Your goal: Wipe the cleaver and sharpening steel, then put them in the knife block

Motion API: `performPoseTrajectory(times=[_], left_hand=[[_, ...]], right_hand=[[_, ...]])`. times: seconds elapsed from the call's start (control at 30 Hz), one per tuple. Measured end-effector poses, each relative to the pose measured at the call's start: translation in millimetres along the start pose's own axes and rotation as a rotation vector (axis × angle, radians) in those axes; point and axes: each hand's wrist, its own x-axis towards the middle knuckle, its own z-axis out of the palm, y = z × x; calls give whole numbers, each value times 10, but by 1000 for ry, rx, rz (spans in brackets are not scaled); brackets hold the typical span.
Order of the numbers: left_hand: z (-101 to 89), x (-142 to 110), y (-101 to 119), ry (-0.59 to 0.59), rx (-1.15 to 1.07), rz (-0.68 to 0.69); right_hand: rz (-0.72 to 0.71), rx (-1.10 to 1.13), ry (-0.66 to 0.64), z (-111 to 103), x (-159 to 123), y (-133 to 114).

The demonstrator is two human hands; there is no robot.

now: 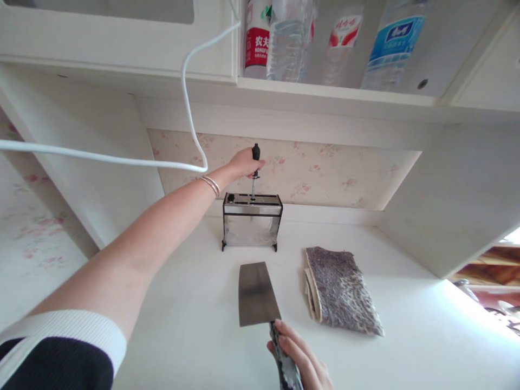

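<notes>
My left hand (242,162) reaches far forward and is closed around the black handle of a sharpening steel (255,173), whose thin metal rod stands upright in a slot of the clear knife block (252,221) at the back of the white counter. My right hand (300,362) is low and near, closed on the patterned handle of a cleaver (257,292). Its broad dark blade points away from me, toward the knife block, a little above the counter. Two bangles circle my left wrist.
A folded speckled cloth (341,290) lies on the white counter (406,336) right of the cleaver. A white cable (187,103) hangs across the upper left. Several water bottles (292,38) stand on the shelf above. Cabinet walls close in on both sides.
</notes>
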Motion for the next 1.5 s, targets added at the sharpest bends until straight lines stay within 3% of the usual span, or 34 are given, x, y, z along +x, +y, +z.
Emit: performPoseTrajectory(times=[0.17, 0.27, 0.37, 0.53, 0.67, 0.77, 0.87, 0.93, 1.13, 1.3, 1.5], left_hand=[[-406, 94, 421, 101, -156, 67], [-588, -29, 580, 65, -149, 111], [-706, -273, 567, 32, -171, 174], [-831, -928, 264, 113, -333, 196], [-938, -1591, -6, 106, -339, 303], [-999, -2111, -212, 169, -226, 421], [-1021, -2658, -465, 109, -102, 528], [-1014, -3044, -649, 99, -8, 536], [-958, -4089, -1084, 114, 166, 286], [-972, -4551, -1291, 65, 198, 116], [-1012, -4748, -1515, 28, 277, 78]], right_hand=[[4, 34, -58, -53, 36, -47], [15, 43, -71, -71, 49, -65], [-2, 47, -85, -76, 43, -56], [-134, -25, -117, -22, 31, -5], [-281, -98, -82, 54, 84, -30], [-394, -165, -213, 95, 183, -94], [-500, -182, -389, 167, 314, -160], [-538, -168, -438, 256, 407, -205], [-716, -90, -571, 668, 625, -299], [-783, -96, -650, 1079, 592, -285], [-800, -130, -714, 1472, 489, -322]])
